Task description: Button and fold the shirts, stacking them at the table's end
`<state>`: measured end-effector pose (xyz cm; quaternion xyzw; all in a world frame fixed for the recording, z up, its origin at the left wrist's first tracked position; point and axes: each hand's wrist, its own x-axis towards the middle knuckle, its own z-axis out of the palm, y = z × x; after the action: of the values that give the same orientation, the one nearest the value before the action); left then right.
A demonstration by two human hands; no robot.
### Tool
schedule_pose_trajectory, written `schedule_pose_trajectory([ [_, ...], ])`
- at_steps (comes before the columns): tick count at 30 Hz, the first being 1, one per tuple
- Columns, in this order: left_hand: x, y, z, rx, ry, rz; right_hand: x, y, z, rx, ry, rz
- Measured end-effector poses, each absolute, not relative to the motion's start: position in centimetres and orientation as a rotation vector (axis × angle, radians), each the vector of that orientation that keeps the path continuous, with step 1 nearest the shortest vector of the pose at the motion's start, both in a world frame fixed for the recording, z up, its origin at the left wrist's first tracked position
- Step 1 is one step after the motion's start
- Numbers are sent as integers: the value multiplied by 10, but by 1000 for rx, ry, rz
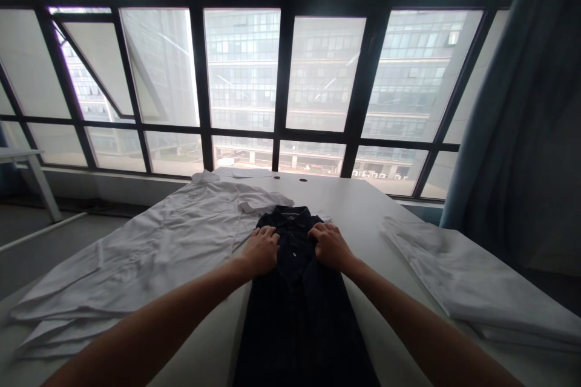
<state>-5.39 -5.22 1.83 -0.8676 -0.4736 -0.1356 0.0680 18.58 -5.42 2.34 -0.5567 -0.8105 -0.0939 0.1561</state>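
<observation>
A dark navy button-up shirt [299, 308] lies lengthwise down the middle of the white table, its collar at the far end and its lower part running out of the bottom of the view. My left hand [264, 249] is closed at the shirt's left shoulder, fingers curled on the fabric. On the opposite shoulder, my right hand [330, 245] grips the cloth in the same way. Between the hands, the collar and a few small buttons show. The fingertips are partly hidden against the dark cloth.
White shirts [172, 236] lie spread over the table's left side. A folded white cloth [481, 278] rests along the right edge. The white table [349, 196] reaches toward a large window. A dark blue curtain [508, 121] hangs at right, and another white table [39, 181] stands far left.
</observation>
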Motion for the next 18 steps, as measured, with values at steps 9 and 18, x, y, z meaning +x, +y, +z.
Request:
schedule_pose_trajectory([
  [9, -54, -81, -29, -2809, -1607, -348, 179, -102, -10, -1622, -2519, 263],
  [18, -73, -28, -19, -2705, -1782, -470, 206, -57, 2, -1747, -2084, -16],
])
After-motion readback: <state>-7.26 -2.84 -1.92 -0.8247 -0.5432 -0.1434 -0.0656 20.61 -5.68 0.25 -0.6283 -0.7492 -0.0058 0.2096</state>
